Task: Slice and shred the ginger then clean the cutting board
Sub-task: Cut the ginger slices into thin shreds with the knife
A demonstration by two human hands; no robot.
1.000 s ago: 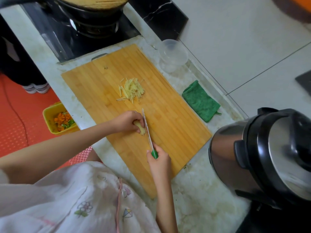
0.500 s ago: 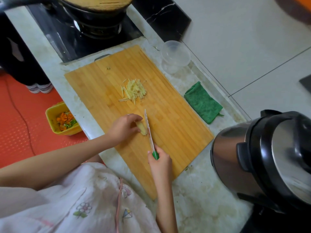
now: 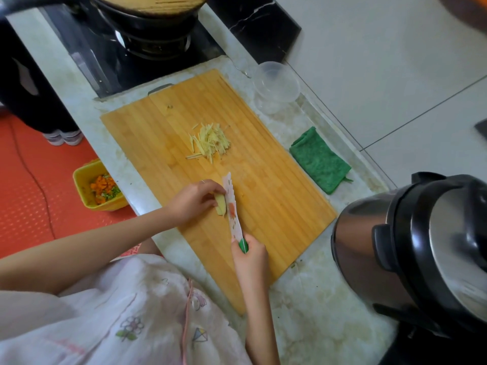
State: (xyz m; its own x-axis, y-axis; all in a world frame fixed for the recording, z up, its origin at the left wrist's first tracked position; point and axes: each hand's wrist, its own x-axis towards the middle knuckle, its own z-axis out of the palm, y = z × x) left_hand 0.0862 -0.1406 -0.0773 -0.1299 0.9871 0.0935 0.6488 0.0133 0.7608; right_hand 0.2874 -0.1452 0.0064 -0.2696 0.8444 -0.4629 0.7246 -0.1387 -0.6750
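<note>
A bamboo cutting board (image 3: 276, 196) lies on the marble counter. My left hand (image 3: 193, 200) pinches a pale piece of ginger (image 3: 220, 204) against the board near its front edge. My right hand (image 3: 249, 255) grips the green handle of a knife (image 3: 233, 206); its white patterned blade leans flat-side up against the right side of the ginger. A heap of shredded ginger (image 3: 210, 139) sits in the middle of the board.
A green cloth (image 3: 319, 160) lies right of the board, a clear plastic bowl (image 3: 276, 86) behind it. A pressure cooker (image 3: 411, 254) stands at the right. A wok on the stove (image 3: 147, 30) is at the back. A yellow tub (image 3: 97, 184) of scraps sits on the red floor.
The knife blade has tilted from edge-on to showing its flat side beside the ginger. My left hand's fingers shifted slightly on the piece.
</note>
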